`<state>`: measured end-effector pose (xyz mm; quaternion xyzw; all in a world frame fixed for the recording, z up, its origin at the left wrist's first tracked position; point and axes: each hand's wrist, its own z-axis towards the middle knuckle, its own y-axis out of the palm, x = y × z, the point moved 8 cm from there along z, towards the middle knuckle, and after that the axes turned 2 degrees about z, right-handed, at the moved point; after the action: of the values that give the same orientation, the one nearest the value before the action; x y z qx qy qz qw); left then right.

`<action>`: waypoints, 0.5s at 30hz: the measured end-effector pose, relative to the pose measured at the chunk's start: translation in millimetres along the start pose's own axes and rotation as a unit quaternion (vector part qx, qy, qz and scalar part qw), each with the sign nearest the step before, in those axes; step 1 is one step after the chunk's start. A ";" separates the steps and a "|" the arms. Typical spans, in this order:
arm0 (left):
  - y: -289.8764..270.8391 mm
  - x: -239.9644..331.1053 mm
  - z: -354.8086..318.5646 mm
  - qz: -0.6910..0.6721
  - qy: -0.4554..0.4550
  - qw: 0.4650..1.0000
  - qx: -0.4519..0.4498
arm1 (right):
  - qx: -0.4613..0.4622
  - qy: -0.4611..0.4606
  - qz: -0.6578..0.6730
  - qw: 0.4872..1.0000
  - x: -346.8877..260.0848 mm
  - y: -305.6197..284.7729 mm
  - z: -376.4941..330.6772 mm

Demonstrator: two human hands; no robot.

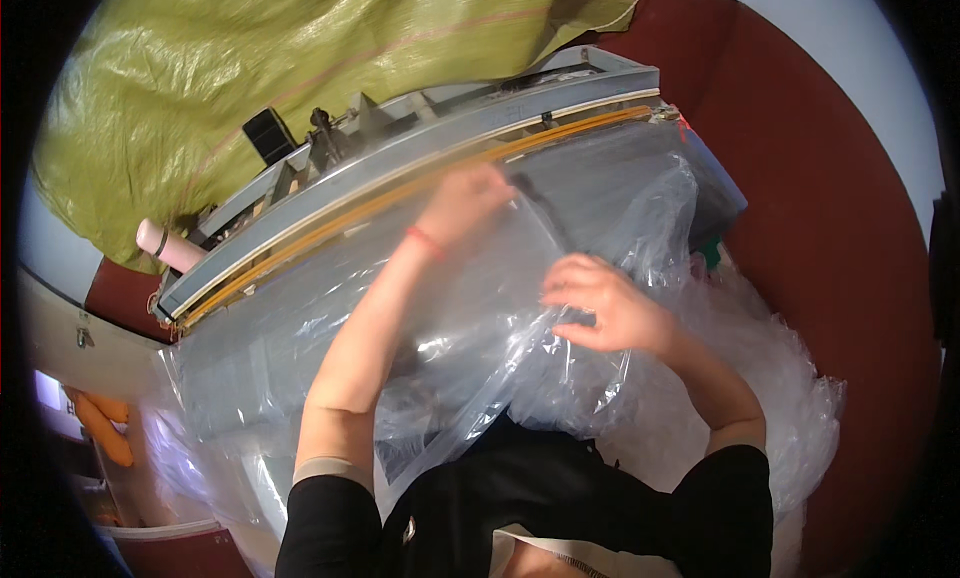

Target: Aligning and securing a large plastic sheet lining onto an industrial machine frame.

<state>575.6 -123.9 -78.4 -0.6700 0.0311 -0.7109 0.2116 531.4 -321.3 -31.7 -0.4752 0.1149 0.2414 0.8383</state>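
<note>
Clear film (445, 350) lies nearside of the orange strip (590, 125); I expect it light, limp, slippery, best pinched by an edge. I can't tell whether the left hand (466, 204), near the strip, pinches it; the right hand (615, 306), farther off, is loosely spread.

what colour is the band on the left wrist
The band is red, best seen in the head view.

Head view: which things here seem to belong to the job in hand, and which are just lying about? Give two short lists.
Seem to belong:
clear plastic film, under both hands
left hand, blurred
right hand, fingers spread
grey surface beneath the film

Probably just lying about:
pink cylinder
black rectangular object
yellow-green sheet
</note>
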 end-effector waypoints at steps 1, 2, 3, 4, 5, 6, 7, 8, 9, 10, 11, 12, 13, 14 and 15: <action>0.4 5.2 0.8 0.012 -0.003 1.000 -0.001 | 0.050 0.010 0.037 0.998 7.0 -15.1 5.2; 1.1 12.5 -0.3 0.025 -0.002 1.000 -0.002 | 0.135 0.072 0.056 0.987 23.6 -28.2 7.6; 5.7 18.0 0.5 0.025 -0.001 1.000 -0.008 | 0.219 0.136 0.075 0.963 42.1 -37.2 6.3; 9.8 25.9 1.2 0.073 0.021 0.997 -0.009 | 0.222 0.140 0.072 0.962 49.4 -35.5 14.8; 10.8 30.8 -0.8 0.121 0.041 0.992 -0.006 | 0.239 0.174 0.078 0.952 61.2 -31.7 25.3; 15.8 32.1 1.0 0.120 0.043 0.992 -0.012 | 0.258 0.211 0.079 0.939 74.1 -29.7 30.4; 19.8 36.9 2.1 0.134 0.072 0.988 -0.008 | 0.230 0.274 0.120 0.926 95.0 -14.4 30.5; 22.1 41.1 1.5 0.147 0.099 0.984 -0.001 | 0.197 0.309 0.205 0.908 118.2 3.5 30.6; 23.7 45.9 1.3 0.146 0.102 0.984 -0.005 | 0.164 0.339 0.287 0.881 133.9 13.4 31.8; 27.0 47.0 0.3 0.091 0.075 0.992 -0.045 | 0.168 0.343 0.283 0.880 143.0 7.5 28.9; 26.9 43.6 -3.4 0.036 0.046 0.995 -0.081 | 0.167 0.381 0.254 0.873 153.1 1.3 25.0; 19.5 13.3 -11.5 0.032 -0.020 0.995 -0.096 | 0.166 0.418 0.223 0.865 162.3 -6.7 19.4; 19.0 -15.1 -24.4 0.004 -0.054 0.981 -0.185 | 0.168 0.422 0.219 0.864 169.2 -12.7 16.1; 14.8 -33.3 -39.2 -0.003 -0.103 0.970 -0.222 | 0.193 0.402 0.078 0.891 173.6 -31.8 9.4; 11.5 -39.0 -52.3 -0.023 -0.152 0.967 -0.205 | 0.213 0.380 -0.067 0.898 177.7 -49.8 -0.9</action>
<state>528.6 -133.4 -124.1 -0.7996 0.1284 -0.5840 0.0551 709.3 -291.1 -70.2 -0.3475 0.4409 -0.0444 0.8264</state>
